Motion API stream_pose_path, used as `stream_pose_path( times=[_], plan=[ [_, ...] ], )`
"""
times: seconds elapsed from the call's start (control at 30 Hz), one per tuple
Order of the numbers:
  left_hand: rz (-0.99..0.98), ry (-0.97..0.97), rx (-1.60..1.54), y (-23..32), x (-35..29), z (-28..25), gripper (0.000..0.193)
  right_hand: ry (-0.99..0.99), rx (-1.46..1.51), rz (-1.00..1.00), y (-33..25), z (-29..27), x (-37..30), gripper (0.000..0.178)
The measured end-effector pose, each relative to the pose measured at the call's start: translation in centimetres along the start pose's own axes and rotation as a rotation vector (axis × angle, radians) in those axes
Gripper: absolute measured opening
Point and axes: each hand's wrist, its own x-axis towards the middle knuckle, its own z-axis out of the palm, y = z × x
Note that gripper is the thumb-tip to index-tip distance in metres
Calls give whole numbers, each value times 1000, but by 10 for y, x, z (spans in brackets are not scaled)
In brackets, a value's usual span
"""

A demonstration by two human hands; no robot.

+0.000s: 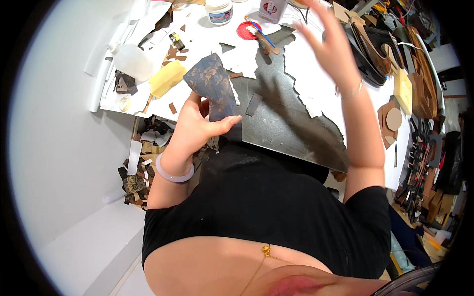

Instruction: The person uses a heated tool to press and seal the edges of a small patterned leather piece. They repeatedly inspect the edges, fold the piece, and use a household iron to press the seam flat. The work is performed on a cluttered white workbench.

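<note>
My left hand (194, 127) is closed on a dark blue-grey piece of material with a brown floral pattern (210, 79). Its curved, wide end points away from me, and the thumb lies across the lower part. The fingers behind the piece are partly hidden. Raised over the far right of the table, my right hand (332, 54) has its fingers apart and holds nothing; motion smears it a little. Below the two hands lies a dark grey sheet (286, 133) with ragged edges, bearing a small dark strip (254, 105).
At the back stand a white tub (218, 12), a red lid (248, 31) with a blue brush (261, 33), and a grey container (272, 10). A yellow block (167, 78) and translucent bottle (132, 61) lie left. Shoes (368, 54) crowd the right; scraps (136, 182) fill the lower left.
</note>
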Motion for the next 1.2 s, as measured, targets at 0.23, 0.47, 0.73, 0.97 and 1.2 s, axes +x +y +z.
stream_pose_path(
  times=[0.23,0.47,0.73,0.97,1.2],
  plan=[
    [57,71,83,-8,7,-18,79,-286,-557,282,99,15,128,49],
    [142,95,68,-15,10,-34,84,-811,-655,-140,135,25,151,40],
    [515,420,638,2,12,-50,93,-643,-410,533,59,27,165,40],
    [201,337,205,-2,2,-55,75,-422,-406,353,38,-4,172,24],
    [-31,213,-334,-13,-15,-68,75,-77,-364,216,-35,-29,161,22]
  ],
)
